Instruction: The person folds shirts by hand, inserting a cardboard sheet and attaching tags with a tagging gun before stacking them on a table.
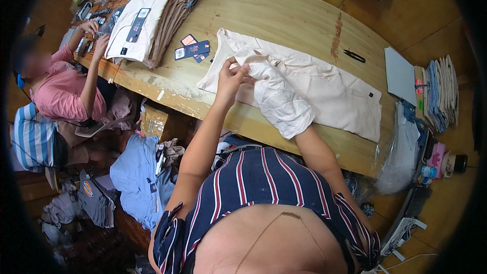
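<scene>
While the cream garment (324,89) lies spread across the middle of the wooden desk (284,15), the person's left hand (231,73) pinches a bunched fold of its cloth between pressed-together fingers (238,68). The right hand (276,96) is buried inside the fabric, wrapped like a sleeve, so I cannot tell how its fingers are set. At ten o'clock from the hands lie dark blue hang tags (193,49), just beside the garment's edge. Further toward eleven o'clock a stack of folded beige garments (144,28) rests on the desk. At two o'clock, well apart, small black snips (354,56) lie on the wood. At three o'clock a grey flat board (399,75) sits near a pile of folded blue and white cloth (440,91). At nine o'clock another person in a pink top (63,91) works at the desk's end, hands near the stack.
</scene>
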`<state>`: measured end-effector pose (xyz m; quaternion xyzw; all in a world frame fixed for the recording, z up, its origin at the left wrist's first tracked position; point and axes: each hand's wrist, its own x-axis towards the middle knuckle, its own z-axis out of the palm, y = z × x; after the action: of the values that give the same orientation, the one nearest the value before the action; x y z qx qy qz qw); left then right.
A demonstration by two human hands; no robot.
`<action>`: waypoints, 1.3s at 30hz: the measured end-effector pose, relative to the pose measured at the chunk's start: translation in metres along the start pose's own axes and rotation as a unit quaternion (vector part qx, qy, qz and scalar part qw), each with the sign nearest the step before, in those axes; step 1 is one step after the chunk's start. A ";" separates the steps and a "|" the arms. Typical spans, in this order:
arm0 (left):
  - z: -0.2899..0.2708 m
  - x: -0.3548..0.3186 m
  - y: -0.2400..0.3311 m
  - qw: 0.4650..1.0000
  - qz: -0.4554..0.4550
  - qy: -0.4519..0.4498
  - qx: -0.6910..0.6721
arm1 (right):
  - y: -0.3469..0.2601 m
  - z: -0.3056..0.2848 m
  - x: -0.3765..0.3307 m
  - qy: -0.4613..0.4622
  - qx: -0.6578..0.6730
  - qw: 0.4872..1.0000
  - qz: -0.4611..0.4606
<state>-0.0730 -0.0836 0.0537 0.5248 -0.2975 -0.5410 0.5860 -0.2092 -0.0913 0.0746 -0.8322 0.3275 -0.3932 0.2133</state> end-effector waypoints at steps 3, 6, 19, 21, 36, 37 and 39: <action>-0.008 -0.001 -0.001 0.998 0.046 -0.033 0.018 | 0.002 0.004 0.003 -0.017 0.004 1.000 0.011; -0.015 0.007 -0.002 0.989 0.089 -0.079 0.086 | 0.004 0.008 0.008 -0.044 0.017 0.998 0.042; -0.006 0.011 0.008 0.978 0.090 -0.103 0.160 | -0.002 -0.007 -0.014 0.010 -0.092 0.995 -0.040; -0.004 0.012 0.006 0.977 0.071 -0.115 0.166 | -0.003 -0.006 -0.023 0.022 -0.081 0.996 -0.011; 0.008 0.025 -0.015 0.977 0.049 -0.105 0.177 | -0.004 0.009 -0.110 0.094 -0.097 0.968 0.210; 0.007 0.026 -0.017 0.979 0.045 -0.101 0.173 | -0.005 0.007 -0.117 0.095 -0.095 0.964 0.230; 0.004 0.029 -0.022 0.981 0.036 -0.094 0.166 | -0.005 0.002 -0.133 0.085 -0.076 0.951 0.288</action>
<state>-0.0768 -0.1091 0.0283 0.5504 -0.4554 -0.5098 0.4793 -0.2685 0.0072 0.0083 -0.6799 0.5991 -0.3583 0.2246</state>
